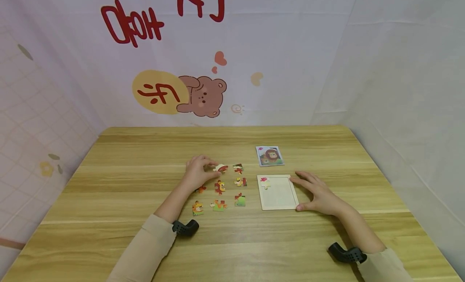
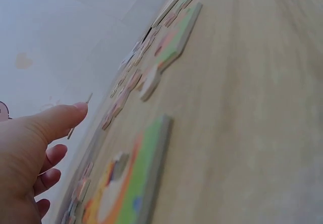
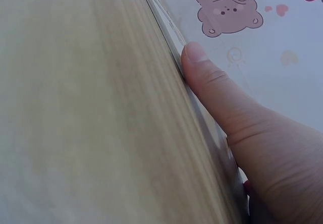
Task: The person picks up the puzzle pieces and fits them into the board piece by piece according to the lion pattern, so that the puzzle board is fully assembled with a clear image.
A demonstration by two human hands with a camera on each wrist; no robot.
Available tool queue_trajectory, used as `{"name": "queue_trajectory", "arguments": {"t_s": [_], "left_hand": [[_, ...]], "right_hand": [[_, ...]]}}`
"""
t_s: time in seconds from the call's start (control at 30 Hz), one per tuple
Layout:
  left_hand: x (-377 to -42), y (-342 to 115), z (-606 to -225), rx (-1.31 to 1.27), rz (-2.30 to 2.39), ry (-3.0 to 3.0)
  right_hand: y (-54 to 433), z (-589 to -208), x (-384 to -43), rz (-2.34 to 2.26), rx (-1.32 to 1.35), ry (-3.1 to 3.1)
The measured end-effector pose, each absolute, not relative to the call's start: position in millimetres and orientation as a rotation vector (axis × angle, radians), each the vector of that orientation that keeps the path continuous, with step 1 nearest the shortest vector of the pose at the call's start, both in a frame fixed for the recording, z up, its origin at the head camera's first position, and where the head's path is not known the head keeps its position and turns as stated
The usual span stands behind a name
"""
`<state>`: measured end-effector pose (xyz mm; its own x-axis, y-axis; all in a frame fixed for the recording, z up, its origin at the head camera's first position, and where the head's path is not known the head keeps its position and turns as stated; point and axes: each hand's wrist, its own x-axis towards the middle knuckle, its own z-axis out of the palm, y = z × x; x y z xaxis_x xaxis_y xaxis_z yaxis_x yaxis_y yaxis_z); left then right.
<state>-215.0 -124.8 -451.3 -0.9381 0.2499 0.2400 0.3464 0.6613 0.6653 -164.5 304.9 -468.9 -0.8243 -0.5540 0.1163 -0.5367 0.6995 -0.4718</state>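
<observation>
Beige sleeves [image 1: 143, 249] reach over a smooth, wood-grained table [image 1: 254, 249]. The right hand [image 1: 321, 197], fingers spread and loose, touches the right side of a flat, square tray [image 1: 280, 198]; a nudge could skew it. Left of the tray, the left hand [image 1: 199, 173] pinches a thin, knobbed puzzle piece [image 1: 220, 168]; a slack grip might let it slip, jostling loose pieces [image 1: 219, 187] nearby.

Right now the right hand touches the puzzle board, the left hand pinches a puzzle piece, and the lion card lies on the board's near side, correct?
Not quite: the head view shows the lion card on the far side of the puzzle board. The right hand does touch the board, and the left hand pinches a puzzle piece.
</observation>
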Motion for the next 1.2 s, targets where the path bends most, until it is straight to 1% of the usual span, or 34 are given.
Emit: {"name": "queue_trajectory", "arguments": {"t_s": [0.47, 0.77, 1.0, 1.2], "left_hand": [[-203.8, -99.5, -441.5, -0.668, -1.323, -2.650], [-192.6, -70.2, -437.8, -0.767, -1.268, -2.706], [-191.3, -46.8, -439.7, -0.876, -1.245, -2.681], [-189.5, -29.6, -439.8, -0.921, -1.215, -2.677]], "right_hand": [[303.8, -467.2, -164.4, -0.794, -0.898, 2.851], [304.9, -466.2, -164.8, -0.796, -0.892, 2.848], [305.3, -466.7, -164.3, -0.799, -0.903, 2.851], [305.3, -467.4, -163.8, -0.799, -0.919, 2.853]]}}
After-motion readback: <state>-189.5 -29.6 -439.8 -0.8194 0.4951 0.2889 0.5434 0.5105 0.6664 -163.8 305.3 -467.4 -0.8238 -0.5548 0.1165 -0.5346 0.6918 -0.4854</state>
